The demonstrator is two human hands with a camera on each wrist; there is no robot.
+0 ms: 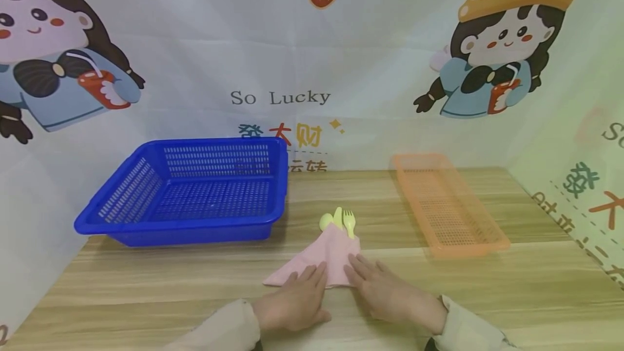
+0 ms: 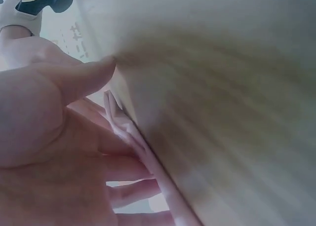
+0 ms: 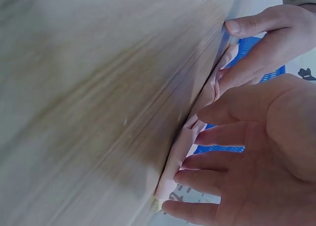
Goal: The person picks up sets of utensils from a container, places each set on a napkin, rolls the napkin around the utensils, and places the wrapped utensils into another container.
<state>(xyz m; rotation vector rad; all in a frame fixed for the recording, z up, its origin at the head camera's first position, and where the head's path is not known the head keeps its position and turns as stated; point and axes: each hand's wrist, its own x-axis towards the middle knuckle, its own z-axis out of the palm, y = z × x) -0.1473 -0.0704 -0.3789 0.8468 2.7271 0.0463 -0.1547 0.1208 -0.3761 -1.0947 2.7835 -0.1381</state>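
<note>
A pink cloth napkin lies folded on the wooden table, its left side drawn out to a long point. From its top edge stick out the heads of a pale yellow spoon, knife and fork; their lower parts are hidden in the cloth. My left hand rests with straight fingers on the napkin's lower left. On the lower right edge lie the extended fingers of my right hand. In the right wrist view the napkin shows as a thin layered fold under the fingertips.
A large blue plastic basket stands at the back left of the table. Toward the right is a long, shallow orange basket. Behind the table hangs a printed cloth with cartoon figures, which also covers the sides.
</note>
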